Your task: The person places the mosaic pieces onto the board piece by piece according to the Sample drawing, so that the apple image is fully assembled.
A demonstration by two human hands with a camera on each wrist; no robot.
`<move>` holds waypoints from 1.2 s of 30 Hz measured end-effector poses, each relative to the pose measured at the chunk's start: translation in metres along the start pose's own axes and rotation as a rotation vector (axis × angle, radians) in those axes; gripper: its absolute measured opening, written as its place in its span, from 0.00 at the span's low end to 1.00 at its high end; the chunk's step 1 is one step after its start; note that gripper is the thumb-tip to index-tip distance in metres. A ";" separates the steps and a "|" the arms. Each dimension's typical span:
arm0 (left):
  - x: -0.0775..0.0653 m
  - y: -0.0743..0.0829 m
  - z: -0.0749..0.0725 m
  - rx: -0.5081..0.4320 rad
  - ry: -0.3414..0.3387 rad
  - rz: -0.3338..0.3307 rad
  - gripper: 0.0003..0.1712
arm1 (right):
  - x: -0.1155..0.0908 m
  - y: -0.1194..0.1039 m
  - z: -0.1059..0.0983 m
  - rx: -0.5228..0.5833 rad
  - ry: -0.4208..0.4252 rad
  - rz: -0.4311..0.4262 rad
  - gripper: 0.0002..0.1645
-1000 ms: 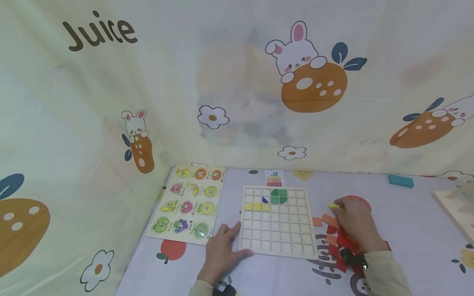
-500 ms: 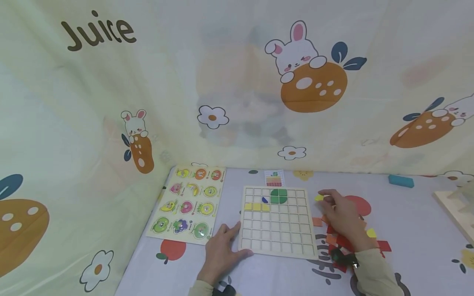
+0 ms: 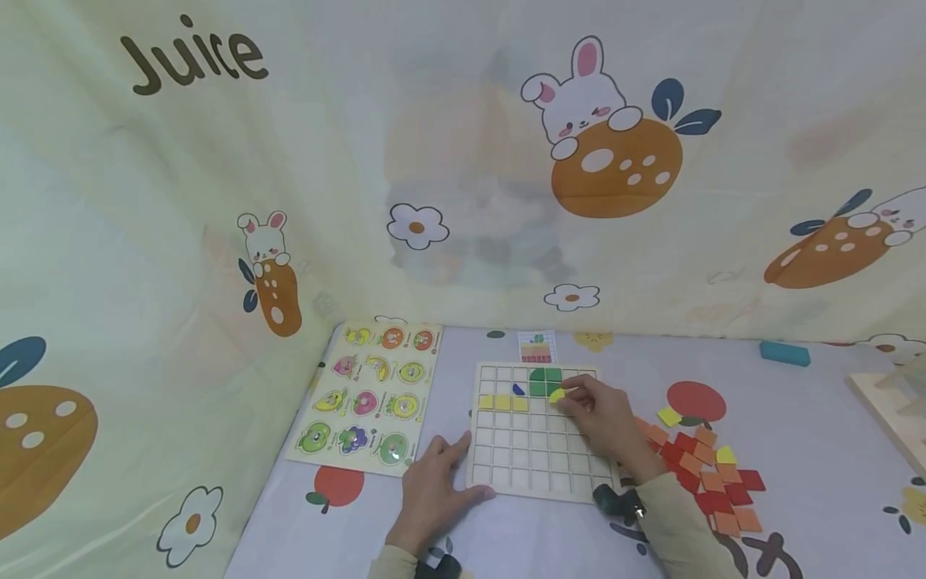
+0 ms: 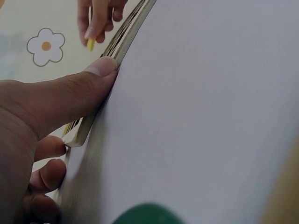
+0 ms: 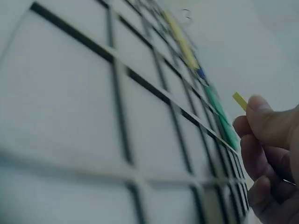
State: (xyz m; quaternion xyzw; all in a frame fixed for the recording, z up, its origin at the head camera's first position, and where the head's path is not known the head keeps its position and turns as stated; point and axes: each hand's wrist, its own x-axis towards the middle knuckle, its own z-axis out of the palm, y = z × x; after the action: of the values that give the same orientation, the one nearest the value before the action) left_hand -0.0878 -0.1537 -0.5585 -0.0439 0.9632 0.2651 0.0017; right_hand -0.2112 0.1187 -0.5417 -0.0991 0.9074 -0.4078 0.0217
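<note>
Between thumb and fingers, my right hand point(image 3: 602, 412) pinches a small yellow tile point(image 3: 556, 396) with a rounded edge. It hovers over or touches the upper right of the pale grid board point(image 3: 530, 488), just below the green tiles point(image 3: 545, 382); contact cannot be told. The tile point(image 5: 240, 101) appears edge-on in the right wrist view. My left hand point(image 3: 432, 494) rests at the board's near left corner, its thumb point(image 4: 77, 91) along the front edge and its fingers at the left side. Yellow square tiles point(image 3: 502, 403) and a small blue piece point(image 3: 518, 389) lie in the grid.
Loose red and orange tiles point(image 3: 712, 480) lie right of the board, with yellow ones point(image 3: 669, 416) among them. A small pattern card point(image 3: 536, 347) lies behind the board. At left is a fruit picture board point(image 3: 376, 386); a teal block point(image 3: 784, 353) and a wooden object point(image 3: 886, 422) are at right.
My right hand has moved left from the loose tiles to the grid, bringing the pinched yellow tile. Another yellow tile now shows beside the pile. My left hand stays at the board's corner.
</note>
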 end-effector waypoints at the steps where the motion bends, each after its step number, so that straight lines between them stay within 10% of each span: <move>1: 0.000 0.000 0.000 0.002 -0.001 0.001 0.56 | 0.001 -0.001 0.004 -0.003 -0.018 -0.008 0.18; 26: 0.001 -0.002 -0.001 0.022 0.010 0.004 0.55 | 0.008 -0.010 0.029 -0.113 -0.023 -0.016 0.17; 36: 0.000 0.000 0.000 -0.004 0.003 -0.002 0.55 | -0.003 0.008 -0.002 -0.025 0.093 0.038 0.22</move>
State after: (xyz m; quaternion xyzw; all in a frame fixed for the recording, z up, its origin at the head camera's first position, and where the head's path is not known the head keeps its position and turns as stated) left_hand -0.0877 -0.1535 -0.5581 -0.0451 0.9627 0.2669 0.0004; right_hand -0.2103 0.1260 -0.5468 -0.0630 0.9141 -0.4003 -0.0141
